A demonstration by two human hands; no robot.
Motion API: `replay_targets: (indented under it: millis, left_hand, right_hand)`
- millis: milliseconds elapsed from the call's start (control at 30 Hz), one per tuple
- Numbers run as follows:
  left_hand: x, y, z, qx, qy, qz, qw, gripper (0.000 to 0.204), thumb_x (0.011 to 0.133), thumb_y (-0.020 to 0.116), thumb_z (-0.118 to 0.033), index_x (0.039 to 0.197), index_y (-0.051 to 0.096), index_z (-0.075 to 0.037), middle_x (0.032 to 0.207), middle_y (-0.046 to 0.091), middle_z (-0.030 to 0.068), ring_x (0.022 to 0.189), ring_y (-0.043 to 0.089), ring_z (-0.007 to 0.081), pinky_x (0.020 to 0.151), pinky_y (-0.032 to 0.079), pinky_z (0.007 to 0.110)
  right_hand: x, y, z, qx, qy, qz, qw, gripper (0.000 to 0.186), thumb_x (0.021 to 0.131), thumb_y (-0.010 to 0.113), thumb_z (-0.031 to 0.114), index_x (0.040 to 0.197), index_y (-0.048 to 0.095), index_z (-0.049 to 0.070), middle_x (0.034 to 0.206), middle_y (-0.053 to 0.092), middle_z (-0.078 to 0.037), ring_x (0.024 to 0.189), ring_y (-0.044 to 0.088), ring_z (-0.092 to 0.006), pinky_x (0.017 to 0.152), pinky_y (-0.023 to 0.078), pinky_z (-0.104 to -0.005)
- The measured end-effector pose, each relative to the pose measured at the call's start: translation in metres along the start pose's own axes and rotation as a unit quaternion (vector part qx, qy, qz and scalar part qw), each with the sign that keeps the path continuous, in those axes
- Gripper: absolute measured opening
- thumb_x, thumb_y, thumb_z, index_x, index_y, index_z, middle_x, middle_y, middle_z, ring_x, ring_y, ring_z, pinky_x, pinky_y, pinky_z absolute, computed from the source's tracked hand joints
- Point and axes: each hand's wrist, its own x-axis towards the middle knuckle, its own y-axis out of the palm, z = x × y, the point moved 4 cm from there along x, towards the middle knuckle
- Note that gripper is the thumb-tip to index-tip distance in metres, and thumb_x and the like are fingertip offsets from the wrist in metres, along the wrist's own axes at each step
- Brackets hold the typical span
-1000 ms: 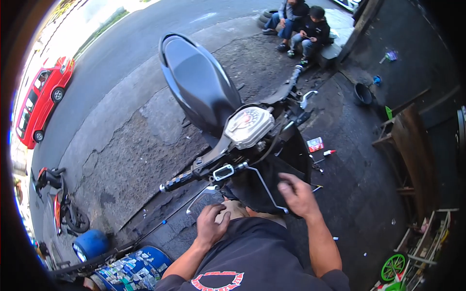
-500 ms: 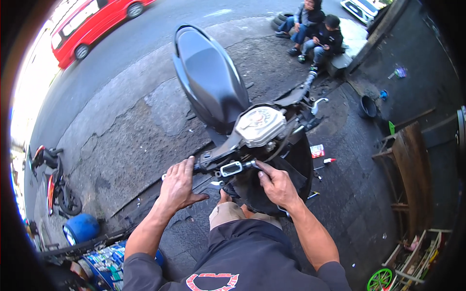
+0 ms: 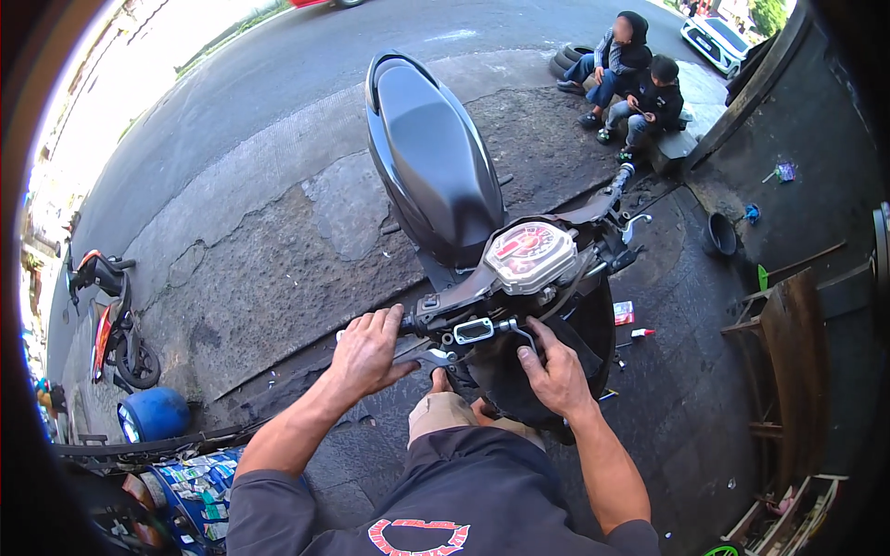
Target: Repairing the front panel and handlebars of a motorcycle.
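A scooter stands before me with its front covers off and its black seat point(image 3: 431, 139) pointing away. My left hand point(image 3: 364, 354) is wrapped over the handlebar grip point(image 3: 406, 324), above a silver brake lever point(image 3: 432, 357); the hand hides most of the grip. Just right of it sits a brake fluid reservoir point(image 3: 474, 330) without its lid, a dark opening inside its pale rim. Beside the reservoir's right end, my right hand point(image 3: 560, 375) has thumb and index finger apart, close to a thin curved brake hose point(image 3: 525, 335). The instrument cluster point(image 3: 531, 257) lies beyond.
Two people point(image 3: 640, 102) sit at the kerb beside stacked tyres point(image 3: 568, 61). At right are a black bucket point(image 3: 720, 234) and a wooden bench point(image 3: 791, 361). A red-capped bottle point(image 3: 642, 333) lies on the floor. A blue drum point(image 3: 156, 412) and a red motorbike point(image 3: 116, 320) are at left.
My right fingers have come off the fitting at the reservoir's right end and spread beside the hose. My left hand keeps its grip. The view has shifted; the red van is nearly out of sight.
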Motion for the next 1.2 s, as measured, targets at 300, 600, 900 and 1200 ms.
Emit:
replay_targets:
  millis: [300,600,900,1200]
  left_hand:
    - [0.001,0.003,-0.003,-0.004,0.025,-0.071,0.997,0.092,0.063,0.085,-0.041,0.132,0.047,0.006,0.123,0.058,0.0217,0.116,0.056,0.0352,0.1,0.044,0.042]
    - [0.001,0.004,0.001,-0.016,0.022,-0.057,0.998,0.08,0.067,0.083,-0.038,0.128,0.051,0.003,0.117,0.062,0.0186,0.11,0.061,0.0324,0.094,0.048,0.04]
    - [-0.005,0.01,0.003,0.01,0.014,-0.058,0.998,0.084,0.066,0.082,-0.036,0.13,0.047,0.006,0.12,0.059,0.0202,0.113,0.058,0.0329,0.1,0.044,0.04]
    - [-0.015,0.004,-0.01,0.069,0.013,-0.174,0.982,0.076,0.063,0.083,-0.036,0.121,0.053,0.003,0.112,0.061,0.0185,0.109,0.059,0.0319,0.094,0.046,0.04]
  right_hand:
    - [-0.006,-0.005,0.007,-0.01,0.039,0.029,0.999,0.052,0.093,0.059,0.031,0.127,0.053,-0.007,0.108,0.065,-0.025,0.086,0.066,-0.0344,0.079,0.051,-0.0386]
    - [-0.017,0.003,0.011,-0.131,-0.014,0.013,0.991,0.047,0.095,0.054,0.025,0.129,0.05,-0.007,0.112,0.062,-0.03,0.1,0.061,-0.0458,0.086,0.048,-0.0479]
    - [-0.006,0.008,0.016,-0.072,0.086,0.08,0.99,0.045,0.096,0.049,0.015,0.136,0.046,-0.005,0.075,0.063,-0.024,0.076,0.065,-0.0423,0.071,0.048,-0.0461]
    - [-0.012,0.006,0.017,-0.221,-0.008,-0.014,0.975,0.052,0.096,0.052,0.028,0.132,0.047,-0.009,0.108,0.063,-0.03,0.101,0.061,-0.0465,0.088,0.048,-0.0483]
